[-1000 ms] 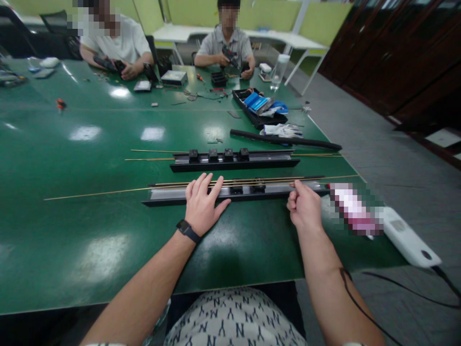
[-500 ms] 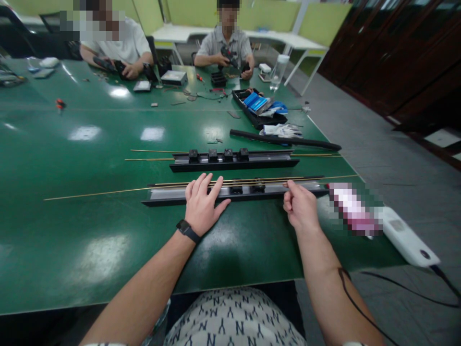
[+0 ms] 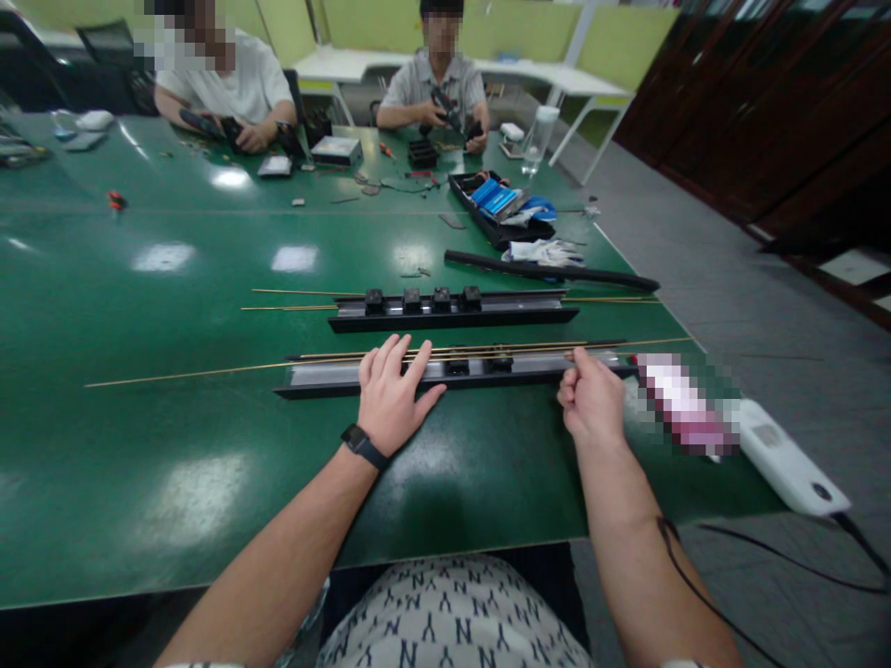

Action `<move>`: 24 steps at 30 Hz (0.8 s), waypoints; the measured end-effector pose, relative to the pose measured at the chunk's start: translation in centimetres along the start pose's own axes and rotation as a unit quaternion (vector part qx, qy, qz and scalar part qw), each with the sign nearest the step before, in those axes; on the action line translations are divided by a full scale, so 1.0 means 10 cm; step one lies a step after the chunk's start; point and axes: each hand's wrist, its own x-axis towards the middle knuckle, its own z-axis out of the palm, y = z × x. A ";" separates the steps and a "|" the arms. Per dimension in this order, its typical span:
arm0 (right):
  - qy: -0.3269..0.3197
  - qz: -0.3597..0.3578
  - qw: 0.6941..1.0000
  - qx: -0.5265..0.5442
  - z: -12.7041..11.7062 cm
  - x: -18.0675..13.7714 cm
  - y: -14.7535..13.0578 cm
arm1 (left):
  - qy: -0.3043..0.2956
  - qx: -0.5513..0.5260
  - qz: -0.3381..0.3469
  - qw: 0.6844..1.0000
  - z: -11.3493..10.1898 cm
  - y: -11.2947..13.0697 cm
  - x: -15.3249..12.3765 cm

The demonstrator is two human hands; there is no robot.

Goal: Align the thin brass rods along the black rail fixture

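A long black channel [image 3: 324, 376] with a pale inner face lies across the table in front of me. Thin brass-coloured rods [image 3: 529, 349] run along it, over small black blocks [image 3: 499, 359]. My left hand [image 3: 393, 385] rests on the channel and rods with its fingers spread; it hides what is under the palm. Near the channel's right end, my right hand [image 3: 591, 394] is closed in a pinch at the end of one thin rod. Behind lies a second black channel [image 3: 452, 322] with several black blocks [image 3: 412, 300] and rods along it.
Beyond the channels lie a black strip [image 3: 549, 269], white gloves [image 3: 547, 250] and a black tray [image 3: 480, 218] holding blue items. A white device [image 3: 786, 459] with a cable sits at the right edge, beside a blurred pink item [image 3: 686, 404]. Two people work across the green table [image 3: 209, 501].
My right hand has shifted a little to the right along the channel, and the pinched rod's end has moved with it. My left hand has stayed in place.
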 end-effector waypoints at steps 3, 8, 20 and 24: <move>-0.009 0.001 1.000 -0.005 0.00 0.00 0.00 | 0.000 -0.005 -0.001 1.000 0.00 0.00 0.00; -0.005 -0.004 1.000 -0.006 0.00 -0.01 0.00 | 0.001 -0.006 -0.002 1.000 0.00 0.00 0.00; -0.007 -0.004 1.000 -0.008 0.01 -0.04 -0.02 | 0.000 0.002 0.000 1.000 0.00 0.00 0.00; 0.013 -0.014 1.000 0.004 -0.01 0.00 0.00 | 0.001 0.008 0.003 1.000 0.00 0.00 0.00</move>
